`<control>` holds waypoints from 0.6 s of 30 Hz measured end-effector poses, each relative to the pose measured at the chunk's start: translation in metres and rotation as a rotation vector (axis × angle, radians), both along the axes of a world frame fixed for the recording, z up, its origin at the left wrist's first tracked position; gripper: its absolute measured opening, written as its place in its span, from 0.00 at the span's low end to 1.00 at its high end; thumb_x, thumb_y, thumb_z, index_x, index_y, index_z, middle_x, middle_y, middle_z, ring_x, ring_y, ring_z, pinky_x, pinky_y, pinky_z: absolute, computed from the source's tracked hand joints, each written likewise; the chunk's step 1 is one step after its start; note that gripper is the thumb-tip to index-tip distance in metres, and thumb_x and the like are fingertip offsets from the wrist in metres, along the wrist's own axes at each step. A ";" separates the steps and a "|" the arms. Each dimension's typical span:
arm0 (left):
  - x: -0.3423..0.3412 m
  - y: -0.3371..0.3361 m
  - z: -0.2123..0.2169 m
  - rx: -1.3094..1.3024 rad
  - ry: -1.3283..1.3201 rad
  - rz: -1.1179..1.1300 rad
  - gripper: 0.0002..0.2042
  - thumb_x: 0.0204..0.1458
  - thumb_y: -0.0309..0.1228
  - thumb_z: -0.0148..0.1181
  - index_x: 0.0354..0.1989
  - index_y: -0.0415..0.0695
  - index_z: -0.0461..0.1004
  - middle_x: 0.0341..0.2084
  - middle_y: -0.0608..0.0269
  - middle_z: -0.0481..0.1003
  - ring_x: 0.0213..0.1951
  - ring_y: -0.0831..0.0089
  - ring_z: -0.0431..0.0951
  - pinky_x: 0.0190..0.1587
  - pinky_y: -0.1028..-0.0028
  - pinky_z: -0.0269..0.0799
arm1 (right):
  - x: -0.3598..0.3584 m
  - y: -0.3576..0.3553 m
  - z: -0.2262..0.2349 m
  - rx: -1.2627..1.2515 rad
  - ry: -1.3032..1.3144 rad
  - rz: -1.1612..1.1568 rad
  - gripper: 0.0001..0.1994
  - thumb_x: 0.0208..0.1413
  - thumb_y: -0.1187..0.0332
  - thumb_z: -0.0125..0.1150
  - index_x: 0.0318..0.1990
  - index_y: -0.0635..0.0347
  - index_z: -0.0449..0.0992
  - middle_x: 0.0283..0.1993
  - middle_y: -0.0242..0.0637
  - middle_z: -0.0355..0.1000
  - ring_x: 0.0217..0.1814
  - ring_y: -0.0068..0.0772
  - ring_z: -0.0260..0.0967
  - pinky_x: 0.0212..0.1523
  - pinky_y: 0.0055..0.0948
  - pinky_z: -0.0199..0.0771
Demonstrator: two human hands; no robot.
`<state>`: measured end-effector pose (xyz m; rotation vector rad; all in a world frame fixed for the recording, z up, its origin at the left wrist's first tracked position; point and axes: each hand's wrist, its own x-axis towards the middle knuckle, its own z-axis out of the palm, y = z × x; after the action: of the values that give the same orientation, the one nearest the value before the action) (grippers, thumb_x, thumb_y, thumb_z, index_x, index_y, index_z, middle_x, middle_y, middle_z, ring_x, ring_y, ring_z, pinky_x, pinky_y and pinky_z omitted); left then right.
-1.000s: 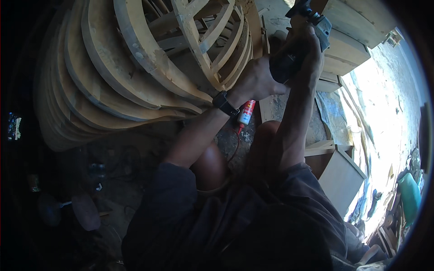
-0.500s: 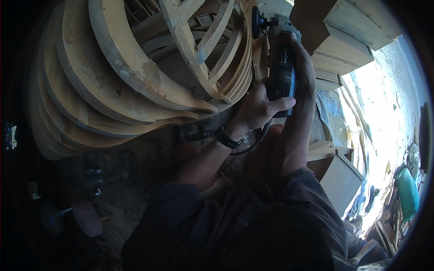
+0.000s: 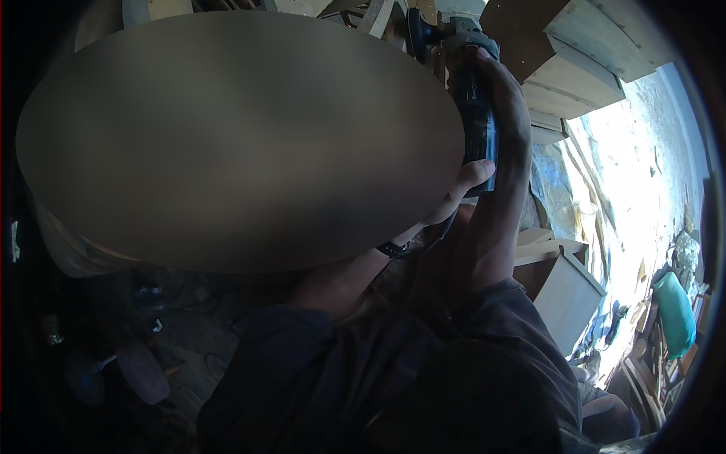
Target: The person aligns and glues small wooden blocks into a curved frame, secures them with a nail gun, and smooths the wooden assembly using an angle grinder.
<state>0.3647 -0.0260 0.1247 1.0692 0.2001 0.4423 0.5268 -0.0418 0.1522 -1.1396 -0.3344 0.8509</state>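
Both my hands hold a dark blue power grinder (image 3: 475, 113) that stands upright, its disc head (image 3: 423, 30) at the top edge next to pale wooden pieces (image 3: 376, 15). My right hand (image 3: 513, 98) wraps the body from the right. My left hand (image 3: 460, 195), with a black watch (image 3: 393, 248) on the wrist, grips the grinder's lower end. A blurred brown oval hides most of the upper left, where only a curved wooden edge (image 3: 64, 253) shows.
Stacked wooden boards and boxes (image 3: 578, 68) lie at the upper right. An open wooden box (image 3: 563, 291) stands to the right of my arms. Beyond it are sunlit ground (image 3: 631, 174) and a green sack (image 3: 674, 312). Dark clutter (image 3: 140, 371) sits lower left.
The grinder has swung left and now stands more upright near the top of the wood. My left hand has slid down to its lower end. A red and white can is out of sight.
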 end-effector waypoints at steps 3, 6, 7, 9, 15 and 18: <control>0.002 -0.002 -0.004 0.047 0.007 0.038 0.24 0.55 0.36 0.65 0.56 0.37 0.67 0.43 0.63 0.75 0.43 0.76 0.77 0.49 0.71 0.76 | 0.001 0.000 -0.005 0.040 0.085 0.022 0.21 0.61 0.56 0.67 0.50 0.66 0.74 0.35 0.42 0.76 0.28 0.34 0.78 0.31 0.31 0.81; 0.001 -0.002 -0.002 0.029 0.011 0.026 0.24 0.55 0.35 0.65 0.56 0.37 0.67 0.42 0.64 0.75 0.43 0.76 0.76 0.48 0.72 0.76 | 0.006 0.003 -0.009 0.021 0.073 0.055 0.22 0.61 0.55 0.67 0.50 0.66 0.74 0.35 0.42 0.76 0.29 0.34 0.78 0.31 0.31 0.80; 0.001 -0.002 0.000 0.029 0.013 0.026 0.24 0.55 0.35 0.65 0.56 0.37 0.67 0.42 0.64 0.75 0.43 0.76 0.76 0.48 0.72 0.76 | 0.005 0.002 -0.006 0.021 0.075 0.055 0.22 0.61 0.55 0.67 0.50 0.66 0.74 0.35 0.42 0.76 0.29 0.34 0.78 0.31 0.31 0.80; 0.000 -0.001 0.004 0.009 0.034 0.015 0.23 0.55 0.35 0.65 0.55 0.37 0.68 0.41 0.64 0.75 0.43 0.77 0.76 0.48 0.72 0.76 | 0.001 -0.001 -0.002 -0.020 0.019 0.023 0.22 0.60 0.54 0.68 0.49 0.66 0.75 0.34 0.42 0.76 0.29 0.33 0.77 0.31 0.30 0.79; 0.001 -0.003 -0.002 -0.006 0.066 0.034 0.22 0.55 0.34 0.65 0.54 0.37 0.68 0.41 0.64 0.75 0.43 0.77 0.77 0.48 0.73 0.76 | 0.007 0.003 -0.007 -0.040 -0.058 -0.020 0.23 0.59 0.53 0.69 0.47 0.67 0.75 0.33 0.40 0.76 0.30 0.29 0.76 0.32 0.28 0.78; 0.001 -0.002 -0.002 -0.063 0.091 -0.009 0.23 0.55 0.34 0.65 0.55 0.37 0.68 0.42 0.64 0.75 0.43 0.77 0.77 0.48 0.73 0.77 | 0.013 0.002 -0.016 -0.076 -0.102 -0.045 0.24 0.58 0.53 0.70 0.48 0.67 0.76 0.34 0.39 0.76 0.30 0.28 0.76 0.32 0.27 0.77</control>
<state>0.3662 -0.0281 0.1229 1.0289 0.2877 0.3775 0.5401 -0.0396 0.1364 -1.2599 -0.3620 0.7730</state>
